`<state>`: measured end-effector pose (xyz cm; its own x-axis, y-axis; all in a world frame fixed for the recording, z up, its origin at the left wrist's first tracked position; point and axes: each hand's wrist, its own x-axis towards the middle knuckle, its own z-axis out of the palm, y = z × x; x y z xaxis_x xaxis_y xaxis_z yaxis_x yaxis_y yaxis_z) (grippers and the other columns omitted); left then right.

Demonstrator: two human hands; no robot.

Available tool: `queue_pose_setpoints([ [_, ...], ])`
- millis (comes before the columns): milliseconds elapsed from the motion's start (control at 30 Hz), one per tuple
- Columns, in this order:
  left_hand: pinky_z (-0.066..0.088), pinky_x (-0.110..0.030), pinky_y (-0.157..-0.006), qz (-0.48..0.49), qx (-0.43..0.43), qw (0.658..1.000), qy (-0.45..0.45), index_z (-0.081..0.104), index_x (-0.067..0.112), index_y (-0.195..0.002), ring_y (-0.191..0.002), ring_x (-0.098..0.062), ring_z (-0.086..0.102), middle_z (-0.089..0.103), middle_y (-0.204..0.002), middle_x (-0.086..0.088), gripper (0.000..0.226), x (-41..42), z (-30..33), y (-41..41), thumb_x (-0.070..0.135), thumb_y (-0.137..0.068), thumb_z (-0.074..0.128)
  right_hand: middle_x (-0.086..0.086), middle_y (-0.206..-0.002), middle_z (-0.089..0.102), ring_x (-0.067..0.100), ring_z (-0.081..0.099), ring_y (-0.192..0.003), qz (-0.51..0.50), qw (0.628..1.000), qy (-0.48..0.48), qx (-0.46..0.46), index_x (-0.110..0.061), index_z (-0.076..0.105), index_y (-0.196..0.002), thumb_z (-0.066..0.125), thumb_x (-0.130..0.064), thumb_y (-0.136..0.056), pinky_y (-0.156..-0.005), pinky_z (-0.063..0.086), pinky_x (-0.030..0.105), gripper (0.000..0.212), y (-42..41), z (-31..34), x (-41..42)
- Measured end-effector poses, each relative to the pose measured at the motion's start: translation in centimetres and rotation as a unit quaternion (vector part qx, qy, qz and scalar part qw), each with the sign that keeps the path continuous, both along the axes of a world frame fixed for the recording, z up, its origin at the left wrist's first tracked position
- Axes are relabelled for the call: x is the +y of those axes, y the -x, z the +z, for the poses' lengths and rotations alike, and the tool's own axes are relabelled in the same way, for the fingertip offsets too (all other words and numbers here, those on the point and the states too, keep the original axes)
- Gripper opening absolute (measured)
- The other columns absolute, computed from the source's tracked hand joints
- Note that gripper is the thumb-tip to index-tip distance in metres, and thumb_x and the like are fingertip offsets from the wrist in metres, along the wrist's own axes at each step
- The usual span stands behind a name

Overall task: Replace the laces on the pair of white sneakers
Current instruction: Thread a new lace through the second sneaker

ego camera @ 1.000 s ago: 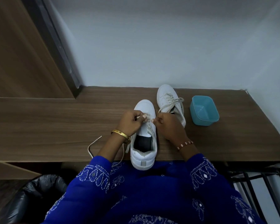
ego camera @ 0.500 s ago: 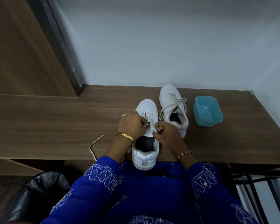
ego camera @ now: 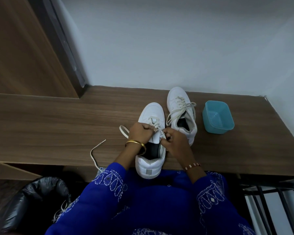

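Your left hand and right hand both pinch the lace over the near sneaker, whose heel overhangs the worktop edge. The second sneaker sits just beside it, a blue tub to its right

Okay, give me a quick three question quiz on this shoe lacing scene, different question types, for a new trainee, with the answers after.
1. True or false: both hands work on the near sneaker.
2. Multiple choice: the blue tub stands A) left of both sneakers, B) right of the far sneaker, C) inside a sneaker.
3. Fill in: a loose lace end lies on the wooden ____.

Key
1. True: the left hand and right hand pinch its lace.
2. B
3. shelf
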<state>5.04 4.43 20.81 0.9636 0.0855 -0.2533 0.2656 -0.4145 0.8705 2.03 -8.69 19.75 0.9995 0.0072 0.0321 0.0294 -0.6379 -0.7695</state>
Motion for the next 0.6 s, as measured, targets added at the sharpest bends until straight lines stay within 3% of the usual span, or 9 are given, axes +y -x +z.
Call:
queue_pose_setpoints([
  [67, 0.047, -0.021, -0.078, 0.001, 0.017, 0.999, 0.029, 0.074, 0.003, -0.088, -0.090, -0.017, 0.064, 0.072, -0.093, -0.011, 0.011, 0.1, -0.1, 0.0, 0.004, -0.078, 0.068, -0.007, -0.059, 0.049, 0.004, 0.044, -0.052, 0.000, 1.000, 0.007, -0.006, -0.002, 0.064, -0.092, 0.061, -0.003, -0.080, -0.053, 0.035, 0.013, 0.013, 0.0, -0.2, 0.0],
  [200, 0.048, -0.025, -0.085, -0.032, 0.000, 0.999, -0.027, 0.074, 0.006, -0.088, -0.094, -0.016, 0.063, 0.072, -0.096, -0.008, 0.013, 0.3, -0.1, -0.2, 0.005, -0.079, 0.065, -0.015, -0.055, 0.043, 0.001, 0.041, -0.050, 0.003, 1.000, 0.021, -0.023, -0.002, 0.066, -0.086, 0.059, -0.004, -0.080, -0.051, 0.033, 0.010, 0.009, 0.0, -0.5, -0.1],
  [300, 0.049, -0.027, -0.086, -0.043, -0.013, 0.996, -0.078, 0.075, 0.010, -0.088, -0.096, -0.018, 0.064, 0.073, -0.095, -0.004, 0.016, 0.1, 0.1, -0.1, 0.006, -0.080, 0.062, 0.007, -0.057, 0.053, 0.015, 0.046, -0.053, 0.020, 0.998, 0.054, -0.037, 0.005, 0.062, -0.073, 0.057, -0.011, -0.082, -0.055, 0.033, 0.026, 0.019, 0.4, -1.0, -0.1],
  [400, 0.048, -0.027, -0.084, -0.054, -0.028, 0.987, -0.146, 0.075, 0.013, -0.090, -0.098, -0.020, 0.062, 0.072, -0.100, -0.003, 0.022, -0.4, 0.4, 0.1, 0.006, -0.080, 0.057, 0.017, -0.065, 0.056, 0.023, 0.051, -0.060, 0.021, 0.995, 0.082, -0.054, 0.007, 0.060, -0.069, 0.050, -0.024, -0.081, -0.057, 0.029, 0.029, 0.034, 0.7, -1.0, -0.1],
  [600, 0.044, -0.019, -0.075, -0.060, -0.023, 0.994, -0.092, 0.074, 0.005, -0.086, -0.094, -0.019, 0.064, 0.072, -0.093, -0.007, 0.017, 0.0, -0.4, -0.2, 0.000, -0.080, 0.059, 0.010, -0.080, 0.069, 0.020, 0.063, -0.074, 0.033, 0.999, 0.024, -0.030, -0.004, 0.070, -0.091, 0.062, -0.016, -0.086, -0.070, 0.048, 0.032, 0.015, 0.8, -0.5, 0.0],
])
